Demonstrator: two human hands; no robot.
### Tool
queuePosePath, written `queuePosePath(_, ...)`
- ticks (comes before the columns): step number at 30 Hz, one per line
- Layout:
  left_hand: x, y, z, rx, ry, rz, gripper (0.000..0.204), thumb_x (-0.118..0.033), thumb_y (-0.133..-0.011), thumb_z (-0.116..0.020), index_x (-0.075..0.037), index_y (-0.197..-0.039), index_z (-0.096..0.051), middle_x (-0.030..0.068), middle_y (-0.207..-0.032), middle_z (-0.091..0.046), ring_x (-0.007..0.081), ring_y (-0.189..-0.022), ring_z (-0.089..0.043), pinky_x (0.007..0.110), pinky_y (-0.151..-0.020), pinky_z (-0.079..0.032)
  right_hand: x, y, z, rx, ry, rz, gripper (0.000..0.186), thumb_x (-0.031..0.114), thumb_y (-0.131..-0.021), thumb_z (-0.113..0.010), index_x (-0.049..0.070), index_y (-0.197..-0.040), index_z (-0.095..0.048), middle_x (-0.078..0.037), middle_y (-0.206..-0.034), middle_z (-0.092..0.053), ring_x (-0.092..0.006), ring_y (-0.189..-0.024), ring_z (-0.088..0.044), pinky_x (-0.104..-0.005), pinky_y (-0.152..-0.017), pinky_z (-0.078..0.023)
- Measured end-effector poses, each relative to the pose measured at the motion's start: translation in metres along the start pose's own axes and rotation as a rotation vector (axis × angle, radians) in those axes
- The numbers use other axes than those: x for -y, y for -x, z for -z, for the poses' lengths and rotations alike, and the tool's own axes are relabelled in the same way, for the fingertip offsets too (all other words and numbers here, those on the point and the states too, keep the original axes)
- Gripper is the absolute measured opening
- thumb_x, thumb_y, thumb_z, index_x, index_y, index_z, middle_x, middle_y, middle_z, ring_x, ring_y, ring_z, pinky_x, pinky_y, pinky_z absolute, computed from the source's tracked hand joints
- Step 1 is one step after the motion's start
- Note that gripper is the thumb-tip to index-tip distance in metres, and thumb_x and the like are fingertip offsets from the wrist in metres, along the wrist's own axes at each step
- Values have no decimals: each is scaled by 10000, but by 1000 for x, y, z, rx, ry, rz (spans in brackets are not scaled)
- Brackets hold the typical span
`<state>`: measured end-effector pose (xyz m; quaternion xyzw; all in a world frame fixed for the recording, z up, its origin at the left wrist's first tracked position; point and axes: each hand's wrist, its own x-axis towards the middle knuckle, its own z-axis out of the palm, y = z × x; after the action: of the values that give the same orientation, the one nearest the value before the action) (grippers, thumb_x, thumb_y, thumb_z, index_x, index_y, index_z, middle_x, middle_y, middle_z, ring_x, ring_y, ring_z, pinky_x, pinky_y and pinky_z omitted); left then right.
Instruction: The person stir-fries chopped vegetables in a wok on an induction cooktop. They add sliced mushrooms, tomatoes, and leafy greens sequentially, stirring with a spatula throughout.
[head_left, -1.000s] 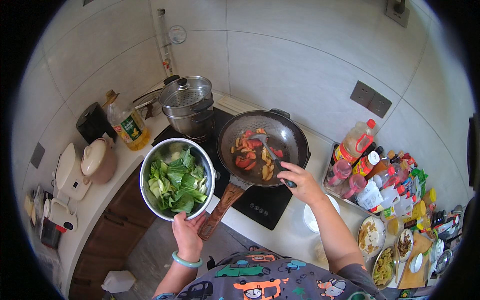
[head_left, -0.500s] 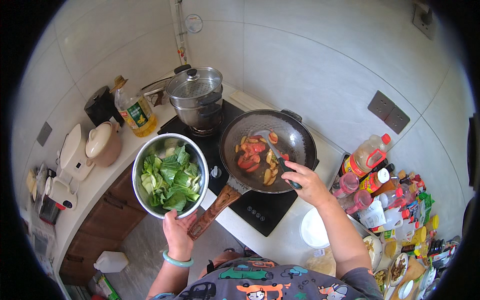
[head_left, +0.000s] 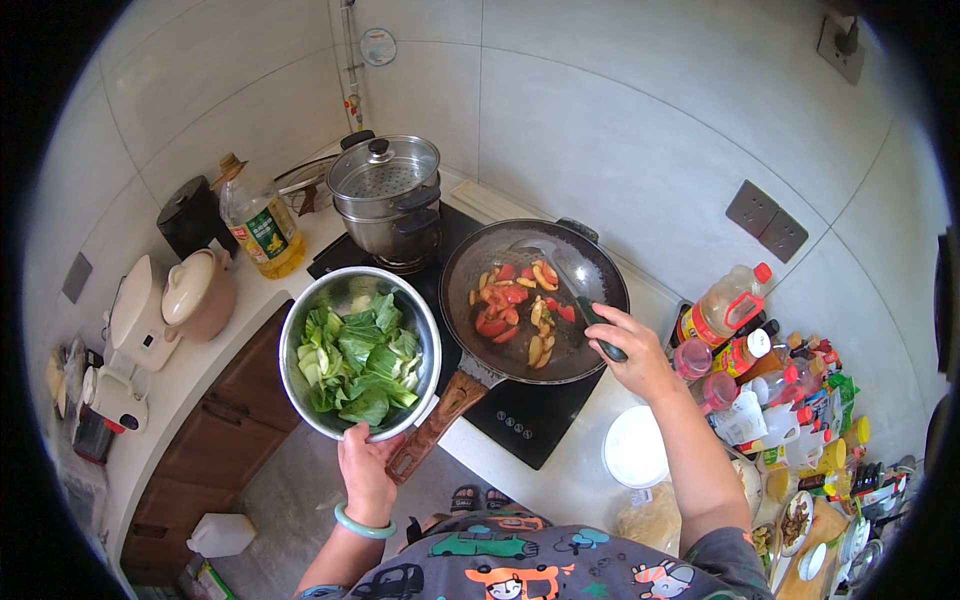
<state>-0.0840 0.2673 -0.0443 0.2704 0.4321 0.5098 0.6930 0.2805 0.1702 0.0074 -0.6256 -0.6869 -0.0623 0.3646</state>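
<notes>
Head view: left hand [head_left: 366,472] grips the near rim of a steel bowl [head_left: 297,335] of chopped greens [head_left: 358,358], held beside the wok [head_left: 470,265], while right hand [head_left: 634,350] clasps a spatula [head_left: 566,283] resting among frying red pieces [head_left: 510,312].

Home kitchen: tiled wall [head_left: 620,120], induction cooktop [head_left: 520,415], steamer pot [head_left: 388,195], oil and sauce bottles [head_left: 745,340].

Bright, even daylight-like light across the frame, soft shadows only, mild glare on the steel bowl [head_left: 360,352] rim and steamer pot [head_left: 385,195] at upper centre; focus sharp mid-frame, strong fisheye bending of tile lines and counter toward the rim, black vignette filling all corners.
</notes>
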Motion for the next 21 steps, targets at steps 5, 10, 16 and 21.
queuePosePath(5, 5, -5, 5, 54, 64, -9, 365, -192, -920, -426, 73, -1170, -442, 207, -1102, -618, 356, -968, -660, 456, -913, -520, -3, 18, -12, 17, 40, -71, 267, 29, -773, -744, 130, -1013, -684, -144, -1222, -629, -323, -1051, -646, -373, -859, -554)
queuePosePath(10, 8, -7, 9, 99, 81, -17, 345, -179, -928, -415, 73, -1162, -445, 199, -1114, -610, 338, -995, -652, 462, -925, -518, -1, 18, -17, 52, 55, -91, 261, 27, -769, -747, 118, -1005, -683, -147, -1209, -634, -332, -1035, -648, -374, -856, -557)
queuePosePath(16, 10, -7, 10, 117, 91, -27, 342, -175, -934, -407, 75, -1164, -445, 203, -1118, -611, 335, -997, -653, 462, -930, -515, 21, 15, 6, -49, 87, -88, 239, 36, -774, -752, 98, -994, -682, -150, -1202, -637, -342, -1011, -654, -378, -836, -557)
queuePosePath(21, 11, -8, 9, 108, 100, -16, 341, -178, -939, -411, 77, -1162, -449, 210, -1124, -609, 341, -1005, -650, 460, -938, -508, 20, 30, 10, 42, 110, -86, 236, 28, -774, -747, 92, -990, -677, -151, -1205, -637, -342, -1009, -657, -375, -842, -555)
